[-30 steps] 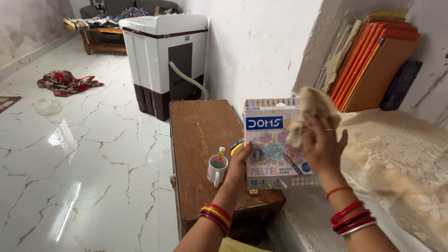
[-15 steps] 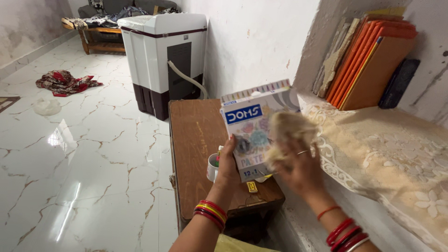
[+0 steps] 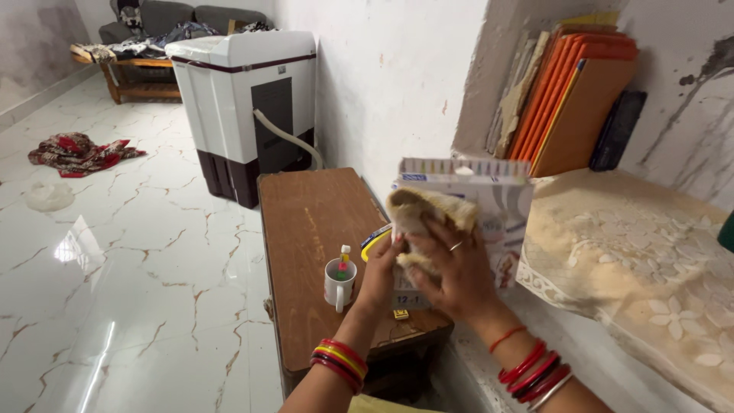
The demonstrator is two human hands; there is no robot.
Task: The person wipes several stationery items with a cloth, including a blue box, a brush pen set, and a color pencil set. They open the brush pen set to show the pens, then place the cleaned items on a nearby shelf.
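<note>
Right hand (image 3: 451,271) now presses cloth (image 3: 424,210) onto box (image 3: 501,206).

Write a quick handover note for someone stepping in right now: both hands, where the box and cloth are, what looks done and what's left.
Left hand: grips the lower left edge of the flat white cardboard box with colourful print, holding it upright above the brown wooden table.
Right hand: presses the beige crumpled cloth against the box's front.
Nearby: white mug holding small coloured items stands on the table.
Done: cloth is on the front face, so wiping seems under way.
Left: I cannot tell how clean the box is; its back is hidden.
</note>
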